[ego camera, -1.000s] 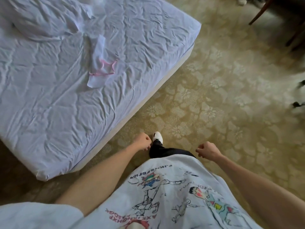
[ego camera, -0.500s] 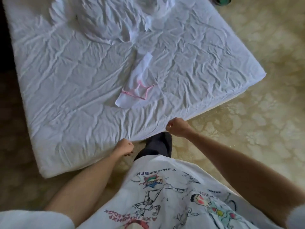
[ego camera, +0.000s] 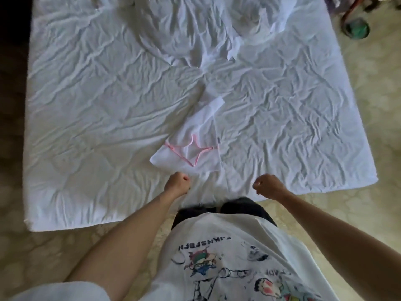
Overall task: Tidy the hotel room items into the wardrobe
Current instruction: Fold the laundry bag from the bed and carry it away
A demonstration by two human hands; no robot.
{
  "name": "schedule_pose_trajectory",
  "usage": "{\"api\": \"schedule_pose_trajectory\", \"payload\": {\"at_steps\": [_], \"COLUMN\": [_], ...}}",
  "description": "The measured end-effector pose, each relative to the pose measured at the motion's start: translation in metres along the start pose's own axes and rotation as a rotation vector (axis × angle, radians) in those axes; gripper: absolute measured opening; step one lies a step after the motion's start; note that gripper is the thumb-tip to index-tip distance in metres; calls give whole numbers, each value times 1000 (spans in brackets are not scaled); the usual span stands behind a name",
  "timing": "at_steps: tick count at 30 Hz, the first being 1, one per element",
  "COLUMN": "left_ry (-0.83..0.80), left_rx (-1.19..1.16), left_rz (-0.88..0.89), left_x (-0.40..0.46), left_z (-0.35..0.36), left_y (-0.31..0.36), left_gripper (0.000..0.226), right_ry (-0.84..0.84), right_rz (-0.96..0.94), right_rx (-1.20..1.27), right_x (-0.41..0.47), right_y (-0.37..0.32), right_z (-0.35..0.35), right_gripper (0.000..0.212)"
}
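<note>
A flat white cloth bag with a pink drawstring lies on the bed, near its front edge. My left hand hovers just below the bag's near end, fingers curled into a fist with nothing in it. My right hand is also curled and holds nothing, to the right of the bag over the sheet. Neither hand touches the bag.
A crumpled white pillow or duvet heap lies at the far side of the bed. A green round object and chair legs stand on the patterned carpet at top right. My legs touch the bed's front edge.
I have turned and stepped up to face the bed squarely. Both hands have moved forward over the bed's front edge, close to the white bag. The hands stay curled.
</note>
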State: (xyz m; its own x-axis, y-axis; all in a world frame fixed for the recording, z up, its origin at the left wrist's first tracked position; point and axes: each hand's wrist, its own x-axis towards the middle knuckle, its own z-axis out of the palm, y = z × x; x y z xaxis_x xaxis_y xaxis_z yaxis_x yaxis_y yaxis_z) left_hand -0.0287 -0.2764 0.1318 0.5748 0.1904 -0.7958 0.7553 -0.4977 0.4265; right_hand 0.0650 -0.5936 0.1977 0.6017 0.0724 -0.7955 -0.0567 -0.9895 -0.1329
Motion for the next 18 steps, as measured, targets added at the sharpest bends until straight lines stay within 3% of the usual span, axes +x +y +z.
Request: {"api": "schedule_pose_trajectory", "payload": {"at_steps": [6, 10, 13, 18], "left_ry": [136, 224, 282, 393], "left_rx": [-33, 19, 257, 767], "left_rz": [-82, -165, -90, 160], "left_x": [36, 74, 98, 149], "left_z": [3, 15, 23, 24], "left_y": [48, 34, 5, -56], "left_gripper": [19, 16, 13, 47], "right_ry": [-64, -75, -53, 109], "right_rz": [-39, -164, -293, -538], "right_rx": [-54, -160, -274, -341], "right_x": [81, 140, 179, 231], "right_y": [5, -22, -45, -71], "right_z": [-37, -24, -2, 53], "right_gripper": [23, 24, 23, 25]}}
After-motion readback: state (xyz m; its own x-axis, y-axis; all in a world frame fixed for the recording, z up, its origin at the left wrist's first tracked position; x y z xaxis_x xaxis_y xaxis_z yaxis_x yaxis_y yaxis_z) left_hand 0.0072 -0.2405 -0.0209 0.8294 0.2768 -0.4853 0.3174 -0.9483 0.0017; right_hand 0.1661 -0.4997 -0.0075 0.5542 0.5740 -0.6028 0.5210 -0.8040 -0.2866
